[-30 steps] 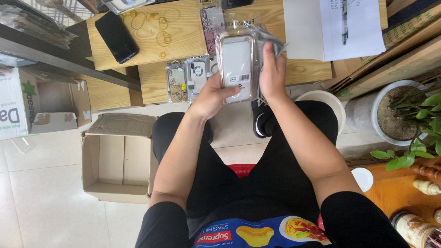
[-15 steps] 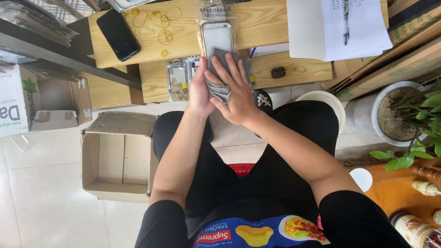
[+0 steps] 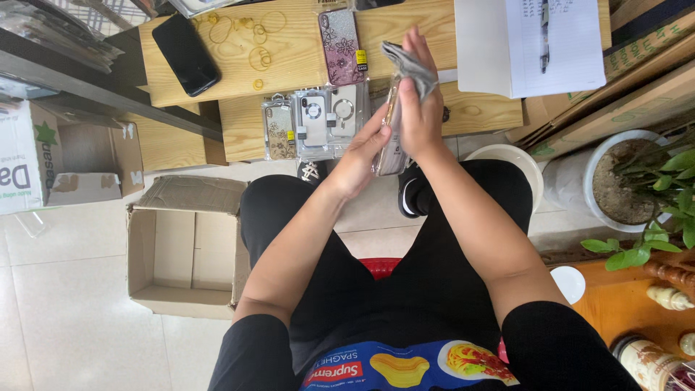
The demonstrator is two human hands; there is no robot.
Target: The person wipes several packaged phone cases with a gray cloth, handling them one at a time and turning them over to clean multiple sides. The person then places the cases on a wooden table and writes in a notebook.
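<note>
Brown cardboard forms the open box (image 3: 190, 250) on the tiled floor, left of the person's knees; its flaps are spread and the inside looks bare. Further left, a white carton (image 3: 29, 156) lies on its side with its mouth open. On the right, a white pot (image 3: 622, 177) holds dry soil and a green plant (image 3: 662, 210).

Between the knees and the low wooden table (image 3: 217, 58), both hands are raised. The left hand (image 3: 358, 156) supports a clear phone case in thin plastic wrapping (image 3: 391, 137) from below, with the fingers curved around its edge. The right hand (image 3: 420, 108) has its fingers pressed together and nearly straight, flat against the upper part of the case, and it pinches a crumpled grey piece of wrapping (image 3: 409, 65) at the top.

On the table, just behind the hands, lie three packed cases (image 3: 315, 123) side by side, glossy and transparent. A pink flowered case (image 3: 342, 45) lies above them. A black phone (image 3: 186, 54) rests to the left, near several thin rubber bands (image 3: 250, 36). To the right, a white notebook (image 3: 532, 43) carries a pen (image 3: 544, 25).
</note>
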